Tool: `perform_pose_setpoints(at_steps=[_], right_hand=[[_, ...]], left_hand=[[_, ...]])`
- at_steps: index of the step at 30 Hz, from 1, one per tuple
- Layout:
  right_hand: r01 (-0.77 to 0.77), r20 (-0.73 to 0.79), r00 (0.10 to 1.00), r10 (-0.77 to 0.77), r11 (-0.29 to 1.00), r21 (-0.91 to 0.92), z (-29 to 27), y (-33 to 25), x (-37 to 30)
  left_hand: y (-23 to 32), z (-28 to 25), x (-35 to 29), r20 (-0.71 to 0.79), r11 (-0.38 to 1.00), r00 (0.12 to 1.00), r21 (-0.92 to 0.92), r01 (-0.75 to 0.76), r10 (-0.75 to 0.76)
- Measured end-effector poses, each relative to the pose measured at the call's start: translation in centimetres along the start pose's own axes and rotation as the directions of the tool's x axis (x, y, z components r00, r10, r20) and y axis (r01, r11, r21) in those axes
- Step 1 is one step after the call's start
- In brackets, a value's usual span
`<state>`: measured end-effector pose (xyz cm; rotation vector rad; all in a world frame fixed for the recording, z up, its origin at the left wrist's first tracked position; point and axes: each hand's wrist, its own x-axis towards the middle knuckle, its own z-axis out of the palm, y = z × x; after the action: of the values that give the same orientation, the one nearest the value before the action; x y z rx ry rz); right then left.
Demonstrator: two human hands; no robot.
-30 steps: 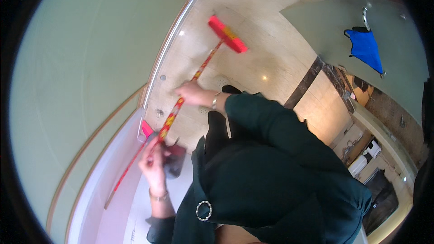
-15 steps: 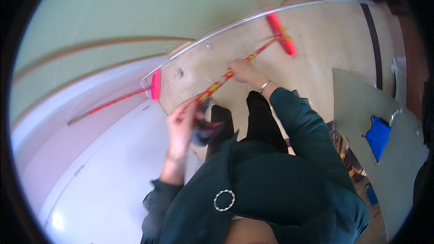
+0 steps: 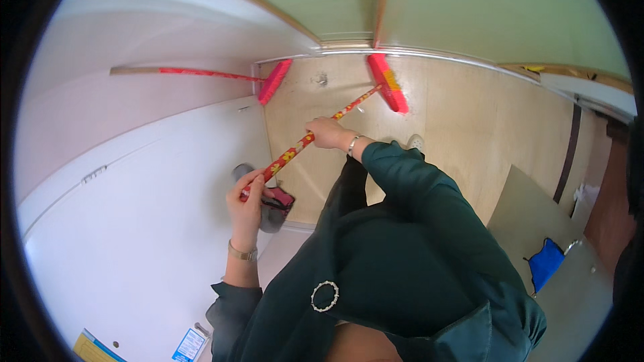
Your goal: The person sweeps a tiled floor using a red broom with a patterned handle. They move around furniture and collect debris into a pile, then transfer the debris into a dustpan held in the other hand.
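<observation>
A broom with a red-and-yellow flowered handle (image 3: 292, 152) slants across in front of me. My left hand (image 3: 247, 194) is closed round the upper end of the handle, the thumb lying along it. Farther down the same handle, my right hand (image 3: 326, 133) is wrapped round it in a fist. The red and yellow broom head (image 3: 388, 86) rests on the pale floor, one end close to the metal track below the green panels. Beneath my left hand is a grey thing with a pink patterned part (image 3: 282, 201); its kind is unclear.
A second red broom (image 3: 274, 82) leans in the left corner, its stick against the pink wall. A white door (image 3: 134, 208) stands at my left. On the right are a grey-green panel (image 3: 506, 228) and a hanging blue cloth (image 3: 547, 265). A white shoe (image 3: 416, 142) shows past my right sleeve.
My view has turned to the right. The broom head has come leftward along the panel's foot, closer to the second broom. Both hands keep their hold on the handle.
</observation>
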<state>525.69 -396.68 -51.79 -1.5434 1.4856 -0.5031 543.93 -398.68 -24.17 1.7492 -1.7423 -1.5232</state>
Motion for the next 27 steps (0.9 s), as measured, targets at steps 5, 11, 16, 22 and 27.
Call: perform_pose_setpoints(at_steps=[5,11,16,22,27], right_hand=[[-0.003,0.054,0.999,0.003,1.0,-0.01,-0.4,-8.7,5.0],[-0.082,-0.001,0.997,0.082,0.997,0.005,-2.3,-9.7,3.2],[-0.119,-0.11,0.987,0.116,0.993,-0.019,-4.7,-6.5,3.1],[-0.187,-0.113,0.973,0.201,0.974,0.127,-8.4,-3.5,2.7],[-0.163,-0.149,0.971,0.188,0.972,0.167,-10.2,-2.5,2.0]], left_hand=[[0.5,-7.7,0.2,-0.052,0.993,0.999,-0.117,-0.02,0.014],[0.9,-11.2,1.1,0.093,0.978,0.975,-0.079,-0.193,0.2],[2.4,-15.7,5.1,0.03,0.972,0.995,-0.219,-0.09,0.099],[4.7,-21.2,8.6,-0.166,0.981,0.981,-0.147,-0.123,0.098],[4.5,-26.3,17.0,-0.24,0.972,0.967,-0.194,-0.13,0.081]])
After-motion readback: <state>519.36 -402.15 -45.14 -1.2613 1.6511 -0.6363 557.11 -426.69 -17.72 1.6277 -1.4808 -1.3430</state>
